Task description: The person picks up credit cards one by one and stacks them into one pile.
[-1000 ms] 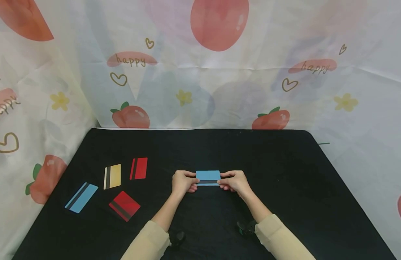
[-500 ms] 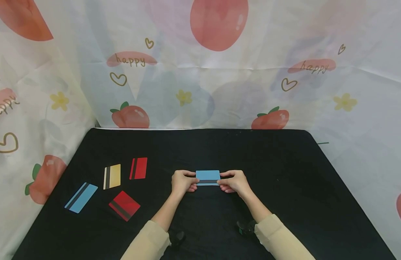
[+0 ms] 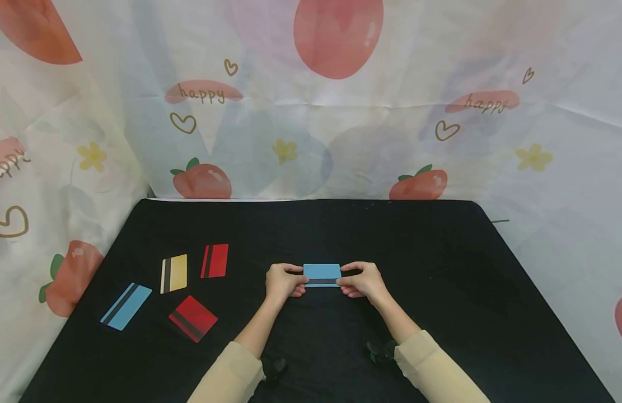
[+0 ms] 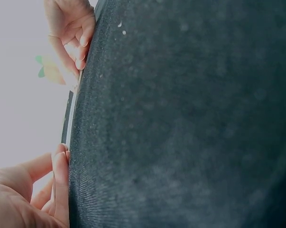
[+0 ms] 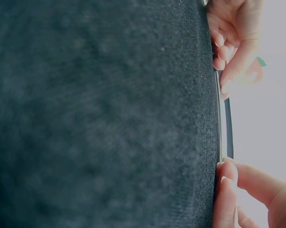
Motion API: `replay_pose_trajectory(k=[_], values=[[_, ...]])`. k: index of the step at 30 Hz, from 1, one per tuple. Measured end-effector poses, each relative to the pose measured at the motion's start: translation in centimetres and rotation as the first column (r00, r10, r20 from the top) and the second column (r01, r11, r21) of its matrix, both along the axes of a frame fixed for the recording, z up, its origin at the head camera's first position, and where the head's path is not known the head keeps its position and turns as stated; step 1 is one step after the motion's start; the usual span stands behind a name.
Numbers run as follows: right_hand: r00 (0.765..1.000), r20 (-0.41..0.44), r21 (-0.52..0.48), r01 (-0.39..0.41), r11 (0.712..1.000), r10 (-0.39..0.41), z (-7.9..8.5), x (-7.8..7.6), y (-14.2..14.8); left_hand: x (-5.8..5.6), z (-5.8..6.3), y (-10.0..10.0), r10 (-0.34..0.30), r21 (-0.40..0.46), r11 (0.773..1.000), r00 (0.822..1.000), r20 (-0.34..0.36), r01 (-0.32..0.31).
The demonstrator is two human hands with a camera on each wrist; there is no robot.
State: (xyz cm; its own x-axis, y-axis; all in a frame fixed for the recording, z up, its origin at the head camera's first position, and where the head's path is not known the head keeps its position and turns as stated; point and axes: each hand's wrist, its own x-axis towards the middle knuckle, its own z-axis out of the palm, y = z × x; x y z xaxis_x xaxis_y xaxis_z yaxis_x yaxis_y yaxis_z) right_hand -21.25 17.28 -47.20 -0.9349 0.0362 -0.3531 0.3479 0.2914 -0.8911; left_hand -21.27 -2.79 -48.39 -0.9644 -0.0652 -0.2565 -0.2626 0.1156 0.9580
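Note:
Both hands hold a blue card with a dark stripe, low over the middle of the black table in the head view. My left hand pinches its left end between thumb and fingers. At the opposite end, the right hand pinches it the same way. The left wrist view catches the card almost edge-on, close to the cloth, its long side facing the camera. From the right wrist, the card's edge appears as thin bright lines between the fingertips of the two hands. Fingers hide the short ends.
On the left of the black table lie another blue card, a gold card and two red cards, all apart from each other. A white printed curtain hangs behind the table and along its left side.
The hands and the blue card stay almost still. The right index finger has risen very slightly. The loose cards have not moved.

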Motion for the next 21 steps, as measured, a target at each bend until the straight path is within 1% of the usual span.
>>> replay_pose_trajectory(k=[6, 11, 14, 18, 21], values=[[1.000, 0.014, -0.005, -0.006, 1.000, 0.006, 0.1, -0.1, 0.0, -0.1, -0.1, 0.0, 0.002, 0.010, 1.000, 1.000, 0.006, -0.002], [0.999, 0.031, -0.028, -0.014, 1.000, 0.015, 0.4, -0.2, 0.2, -0.1, 0.1, -0.1, 0.000, 0.032, 0.999, 1.000, 0.022, -0.001], [0.999, 0.039, -0.050, -0.021, 0.999, 0.022, 0.6, -0.2, 0.4, -0.1, 0.3, -0.3, 0.000, 0.061, 0.998, 0.999, 0.050, -0.003], [0.999, 0.032, -0.071, -0.018, 0.997, 0.021, 0.9, -0.1, 0.7, -0.1, 0.8, -1.0, -0.004, 0.095, 0.995, 0.997, 0.076, -0.003], [0.999, 0.020, -0.078, -0.026, 0.997, 0.028, 1.4, -0.1, 0.8, 0.0, 1.3, -1.8, 0.005, 0.110, 0.994, 0.998, 0.069, -0.013]])
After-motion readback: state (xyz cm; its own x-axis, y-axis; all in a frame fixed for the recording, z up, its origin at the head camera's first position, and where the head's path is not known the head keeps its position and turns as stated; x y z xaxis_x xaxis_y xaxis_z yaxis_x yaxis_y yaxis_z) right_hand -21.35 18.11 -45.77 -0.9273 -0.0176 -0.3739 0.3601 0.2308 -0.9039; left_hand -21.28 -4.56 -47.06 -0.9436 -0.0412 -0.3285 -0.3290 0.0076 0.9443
